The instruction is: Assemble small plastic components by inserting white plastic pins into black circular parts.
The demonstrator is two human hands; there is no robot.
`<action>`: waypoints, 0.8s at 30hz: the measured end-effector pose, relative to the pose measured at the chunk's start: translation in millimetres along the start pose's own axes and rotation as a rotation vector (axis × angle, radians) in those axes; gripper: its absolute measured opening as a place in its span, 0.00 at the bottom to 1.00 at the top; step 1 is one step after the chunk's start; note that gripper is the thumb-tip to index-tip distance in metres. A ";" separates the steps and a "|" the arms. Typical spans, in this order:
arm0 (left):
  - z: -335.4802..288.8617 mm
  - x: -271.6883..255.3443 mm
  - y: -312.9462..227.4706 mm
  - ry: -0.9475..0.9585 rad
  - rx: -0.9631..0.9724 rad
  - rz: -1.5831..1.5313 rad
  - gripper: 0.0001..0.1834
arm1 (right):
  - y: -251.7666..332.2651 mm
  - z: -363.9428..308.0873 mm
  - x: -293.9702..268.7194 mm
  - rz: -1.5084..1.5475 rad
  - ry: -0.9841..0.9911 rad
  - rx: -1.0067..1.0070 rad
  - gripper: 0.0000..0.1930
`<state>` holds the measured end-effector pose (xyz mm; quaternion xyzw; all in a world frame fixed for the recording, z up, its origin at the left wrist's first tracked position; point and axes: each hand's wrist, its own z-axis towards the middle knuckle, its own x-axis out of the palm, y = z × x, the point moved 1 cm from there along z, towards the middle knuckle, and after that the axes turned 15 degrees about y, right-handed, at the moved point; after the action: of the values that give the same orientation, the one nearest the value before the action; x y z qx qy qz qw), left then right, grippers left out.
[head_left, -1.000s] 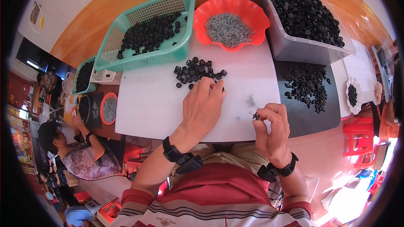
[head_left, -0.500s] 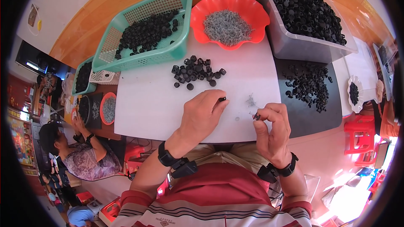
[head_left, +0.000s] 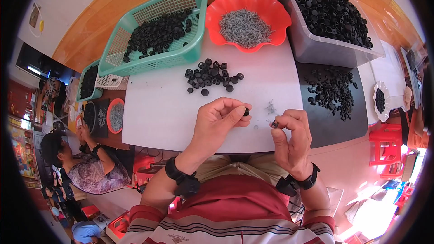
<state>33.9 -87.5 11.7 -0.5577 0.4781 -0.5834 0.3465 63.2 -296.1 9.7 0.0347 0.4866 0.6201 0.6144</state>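
Note:
Between thumb and fingers of my left hand (head_left: 219,122) is a small round black plastic cap (head_left: 246,112). My right hand (head_left: 294,142), to its right, pinches a smaller black plastic part (head_left: 275,124); a thin metallic tip shows beside it, too small to make out fully. Just beyond the right fingertips lies a little heap of grey screws (head_left: 271,107) on the white sheet (head_left: 158,117). Several black caps (head_left: 209,76) form a loose pile past my left hand. A small pale disc (head_left: 256,127) lies between the hands.
A teal basket (head_left: 149,65) of black parts, a red scalloped bowl (head_left: 280,13) of grey screws and a clear bin (head_left: 332,54) of black caps line the far side. Small black parts (head_left: 332,92) cover a dark mat (head_left: 334,133) at right. Another person (head_left: 90,167) works at left.
My left hand has turned and shifted slightly right, bringing its black cap nearer my right hand; its fingers now show more. The right hand has barely moved.

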 end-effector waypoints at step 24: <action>-8.3 0.3 8.5 0.154 -0.112 -0.604 0.11 | 4.4 3.9 9.6 0.034 0.015 -0.021 0.15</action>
<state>24.5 -88.9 4.5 -0.6467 0.3471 -0.6732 0.0894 60.1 -285.2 9.3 0.0318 0.4841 0.6357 0.6004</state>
